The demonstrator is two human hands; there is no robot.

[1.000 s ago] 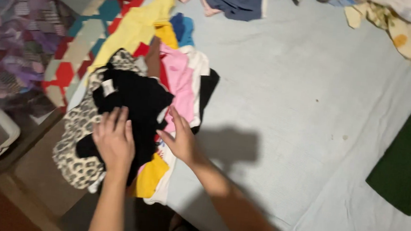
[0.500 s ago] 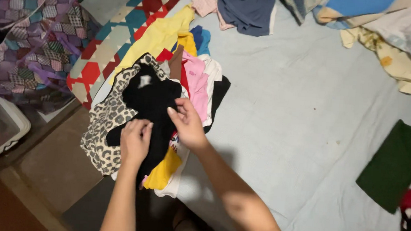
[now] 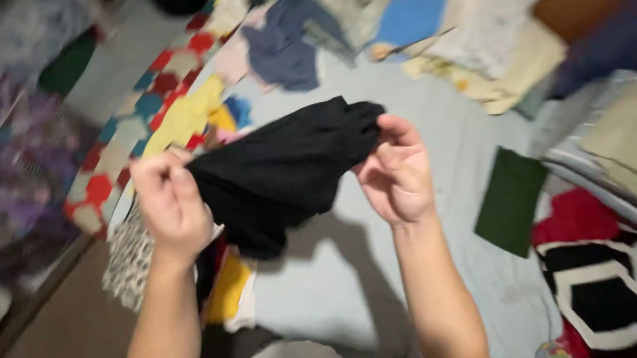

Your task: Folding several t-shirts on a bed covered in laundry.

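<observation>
Hands first: my left hand (image 3: 171,204) is closed on the lower left edge of a black garment (image 3: 281,170), fingers curled around the cloth. My right hand (image 3: 397,171) pinches the upper right corner of that garment, thumb and fingers bunched tight over the gathered fabric. Between the two hands the black garment hangs stretched in the air, tilted so its right end sits higher than its left, with a loose fold sagging below the middle. It is lifted off the bed, above the pile of clothes (image 3: 176,251) at the lower left.

I see that pile directly under my left hand and forearm: a leopard-print piece (image 3: 127,261) at the edge, a yellow piece (image 3: 228,289) beside it, white cloth just next to that. Farther up the pile a yellow garment (image 3: 185,115) and a bit of blue (image 3: 239,109) lie on a quilt of red, teal and cream hexagons (image 3: 142,104).

The bed is covered by a pale blue sheet (image 3: 341,279), and the shadow of the garment falls on it below my hands. Near my right hand, to its right, a folded dark green cloth (image 3: 511,200) lies flat on the sheet. Beside that sits a red, black and white patterned fabric (image 3: 605,285). At the top, well apart from my hands, a slate-blue garment (image 3: 287,48) lies crumpled among cream and blue bedding (image 3: 480,48). The view is blurred, so finer detail I cannot tell.
</observation>
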